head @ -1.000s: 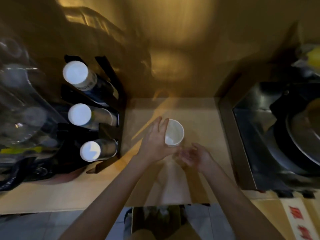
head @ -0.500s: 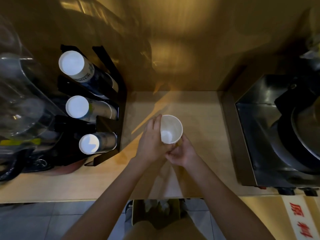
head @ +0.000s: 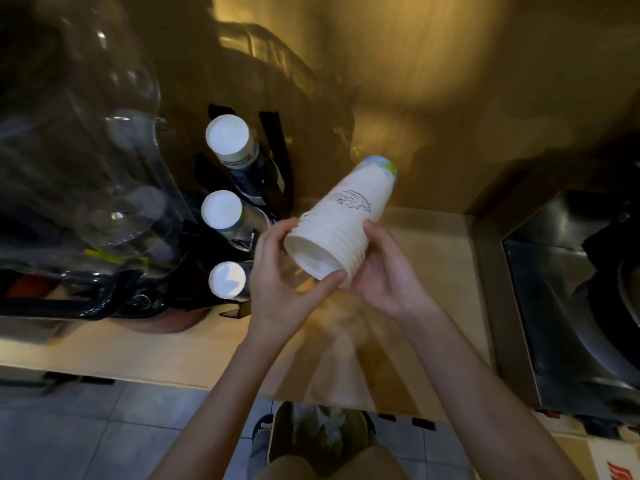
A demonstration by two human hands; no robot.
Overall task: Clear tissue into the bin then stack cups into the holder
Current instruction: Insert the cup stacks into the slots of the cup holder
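The left hand (head: 280, 289) and the right hand (head: 388, 275) together hold one stack of white paper cups (head: 341, 225) in the air above the worktop (head: 426, 244). The left hand curls around the open rim end of the stack, thumb underneath and fingers over the top edge. The right hand grips the side of the stack just behind the rim, its fingers wrapped over the ribbed edges of the nested cups. The stack lies tilted, its open mouth facing down and toward the person, its closed base pointing up and away toward the wall. How many cups are nested in it cannot be counted, though many rims show.

Just left of the hands stands a black cup holder (head: 273, 157) with three slanted rows of cups, each showing one round white end: a top one (head: 227, 134), a middle one (head: 221, 209) and a bottom one (head: 227, 279). Below the worktop edge, by the person's legs, one bin (head: 280, 438) holds crumpled white tissue (head: 325, 427). A dark metal appliance (head: 571, 306) sits at the right.
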